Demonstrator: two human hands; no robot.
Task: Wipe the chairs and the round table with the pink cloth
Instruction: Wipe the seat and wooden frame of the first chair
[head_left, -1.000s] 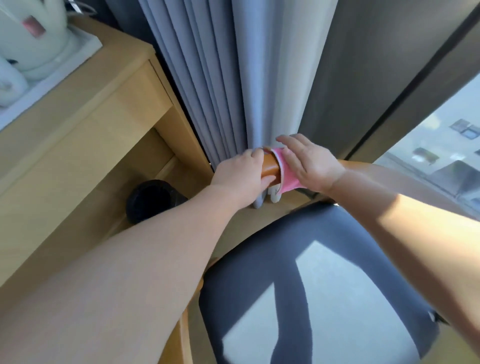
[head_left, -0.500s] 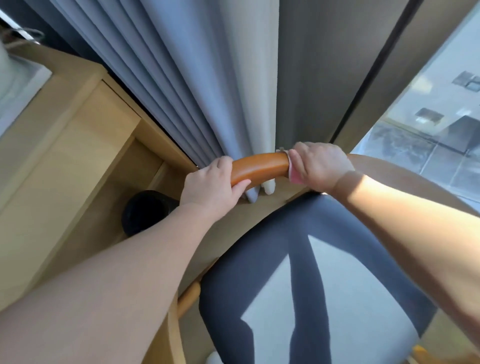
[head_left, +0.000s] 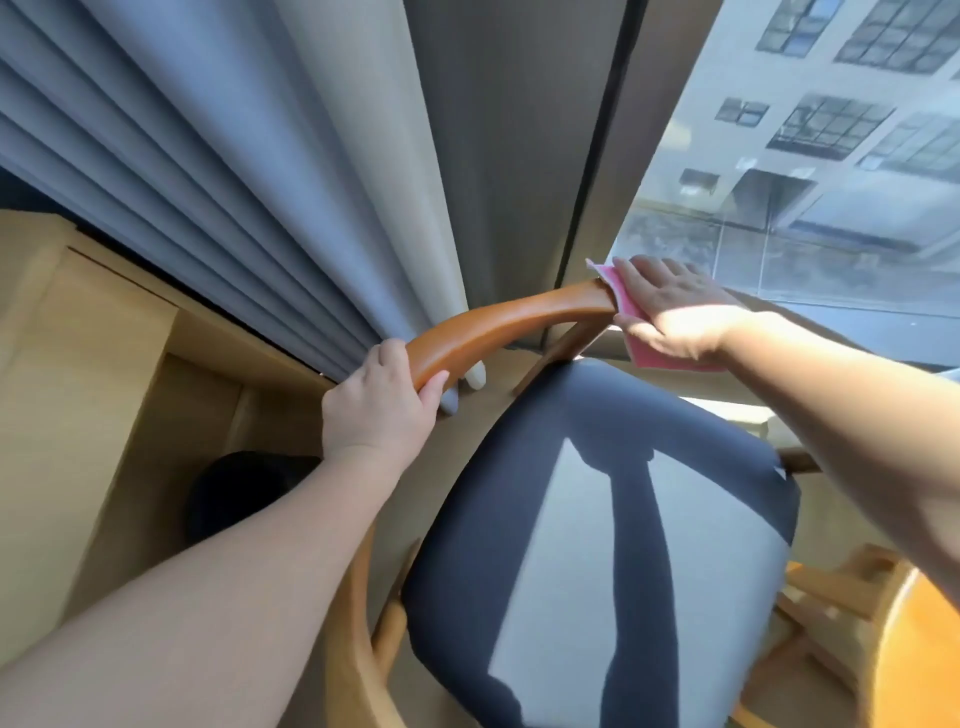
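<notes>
Nearest me I see both my forearms reaching out over the chair's seat (head_left: 597, 545), a dark grey cushion crossed by bright patches of sun and the shadow of the frame; low on the right the rim of the round surface (head_left: 919, 649) shows in orange wood, just beside the seat, with pale wooden slats between them; on the left stands a light wooden cabinet (head_left: 78, 389), and a black round thing (head_left: 234, 493) sits in its lower recess, too dark for me to tell what it is; further out my left hand (head_left: 379, 405) is clenched round the near end of the backrest (head_left: 498, 327), a curved brown wooden rail, thumb on the front and fingers wrapped behind; along that rail to its far end my right hand (head_left: 670, 306) lies flat with fingers extended, pressing the cloth (head_left: 631, 312) against the wood, so I grasp nothing with it but pin the pink fabric under the palm; a corner of the cloth sticks up above the rail and a strip hangs below the hand; behind the rail hang the curtain (head_left: 234, 182) folds, grey-blue and cream, touching the floor by my left hand; beyond is the window (head_left: 805, 182) with a building outside.
</notes>
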